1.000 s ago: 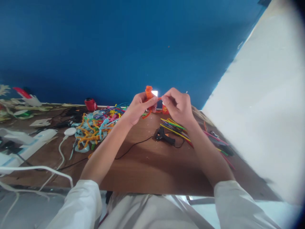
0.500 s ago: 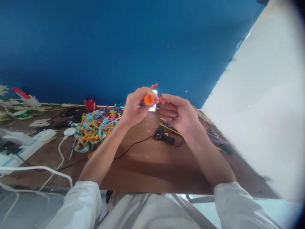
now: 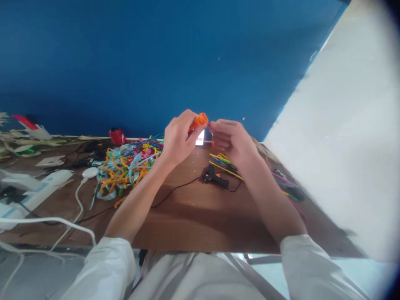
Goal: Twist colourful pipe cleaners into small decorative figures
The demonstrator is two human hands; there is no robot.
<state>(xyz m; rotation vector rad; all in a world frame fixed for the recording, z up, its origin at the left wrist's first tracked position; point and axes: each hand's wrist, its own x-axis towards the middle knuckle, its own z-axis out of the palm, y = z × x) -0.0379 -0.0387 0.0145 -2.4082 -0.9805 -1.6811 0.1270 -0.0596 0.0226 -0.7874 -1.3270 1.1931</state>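
Between the fingers and thumb of my left hand (image 3: 179,135) is an orange pipe-cleaner piece (image 3: 200,120), fuzzy and tightly coiled. My right hand (image 3: 233,138) is closed in a pinch just to its right, on a thin orange end of the pipe cleaner. A short orange bit also shows below the right fingertips. Both hands are raised above the far part of the table, and a lit phone screen (image 3: 200,138) is partly hidden behind them.
A black glue gun (image 3: 215,177) with its cord lies on the brown table (image 3: 200,216). Left is a tangled heap of coloured pipe cleaners (image 3: 125,171), a red object (image 3: 117,136) and a white power strip (image 3: 46,193). Straight pipe cleaners (image 3: 225,163) lie near my right hand.
The coiled orange piece has turned and moved slightly up and right in my left hand. My right hand has shifted a little, still pinching beside it.
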